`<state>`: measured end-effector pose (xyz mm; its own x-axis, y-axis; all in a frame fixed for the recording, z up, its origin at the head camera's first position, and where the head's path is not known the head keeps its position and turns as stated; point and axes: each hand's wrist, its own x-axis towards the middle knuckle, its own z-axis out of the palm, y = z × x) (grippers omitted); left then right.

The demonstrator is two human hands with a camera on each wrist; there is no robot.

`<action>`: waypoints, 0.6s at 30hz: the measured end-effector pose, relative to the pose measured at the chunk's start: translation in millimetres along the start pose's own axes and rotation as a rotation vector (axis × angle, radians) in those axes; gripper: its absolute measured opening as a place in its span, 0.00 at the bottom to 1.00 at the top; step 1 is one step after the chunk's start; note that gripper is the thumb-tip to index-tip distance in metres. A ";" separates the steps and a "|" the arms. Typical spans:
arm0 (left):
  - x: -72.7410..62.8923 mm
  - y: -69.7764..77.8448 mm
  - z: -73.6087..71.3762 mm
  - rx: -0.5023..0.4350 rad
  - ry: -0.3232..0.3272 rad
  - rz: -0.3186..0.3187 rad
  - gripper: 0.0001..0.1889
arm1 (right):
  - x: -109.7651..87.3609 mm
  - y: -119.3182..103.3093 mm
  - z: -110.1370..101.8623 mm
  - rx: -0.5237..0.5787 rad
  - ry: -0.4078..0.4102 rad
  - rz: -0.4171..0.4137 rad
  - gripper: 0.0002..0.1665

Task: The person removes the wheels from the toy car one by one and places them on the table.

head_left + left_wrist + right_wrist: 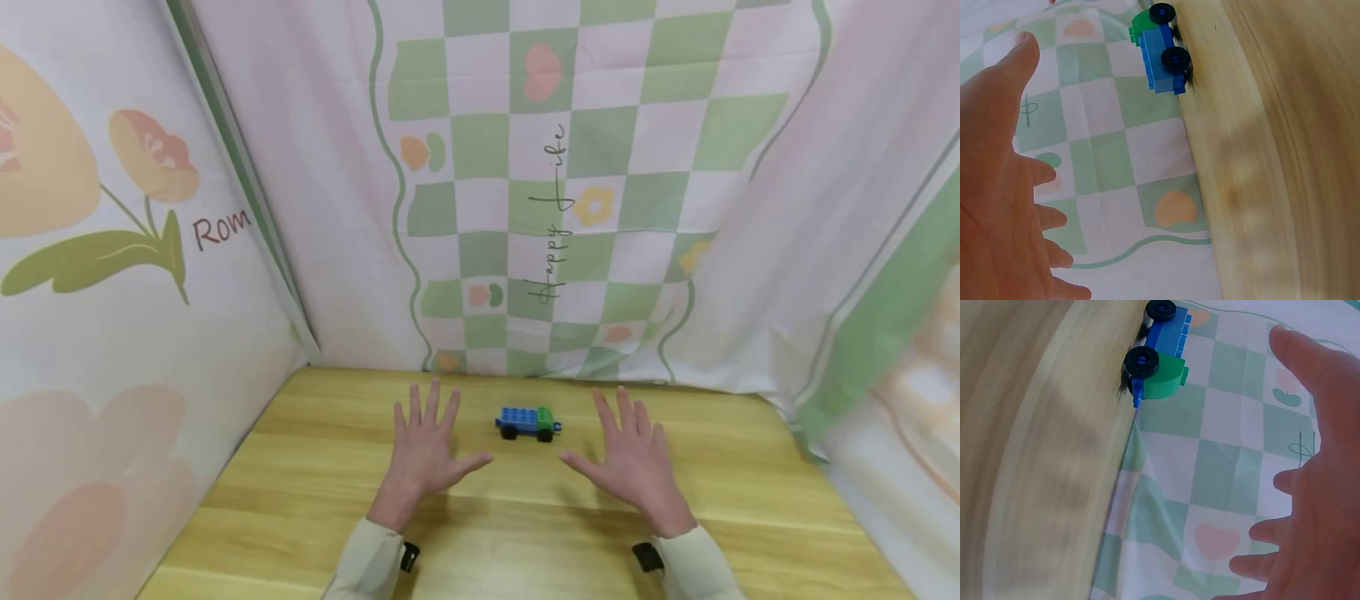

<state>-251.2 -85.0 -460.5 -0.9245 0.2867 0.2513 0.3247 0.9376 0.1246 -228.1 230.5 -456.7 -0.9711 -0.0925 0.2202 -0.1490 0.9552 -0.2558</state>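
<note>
A small toy truck [527,422] of building blocks stands on its black wheels on the wooden table. Its bed is blue with studs, its front block green and facing right in the head view. My left hand [426,450] is spread to the left of the truck, palm down, fingers straight and holding nothing. On the other side my right hand [632,454] spreads the same way, its thumb pointing toward the truck. Both wrist views show the toy truck [1161,53] apart from the fingers, with the right hand [1329,462] at the edge of its own view.
The wooden table [495,533] ends at the back against a hanging checkered cloth [480,200] with printed flowers and lettering. A flower-printed cloth panel [135,350] borders the left side, and more cloth [885,333] hangs at the right. Dark straps show at both wrists.
</note>
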 end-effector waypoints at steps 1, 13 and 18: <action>1.2 -0.1 0.8 0.004 0.003 0.005 0.57 | 2.4 -0.1 1.0 0.003 0.009 -0.015 0.68; 42.4 5.7 6.9 -0.069 -0.142 0.141 0.52 | 47.8 -3.2 17.1 0.143 -0.085 -0.249 0.48; 60.9 8.1 26.1 -0.130 -0.207 0.200 0.44 | 61.7 -4.6 32.0 0.158 -0.164 -0.223 0.43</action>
<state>-310.2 -54.7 -469.2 -0.8563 0.5096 0.0841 0.5149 0.8293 0.2171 -293.3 211.4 -472.0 -0.9264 -0.3513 0.1355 -0.3764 0.8520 -0.3639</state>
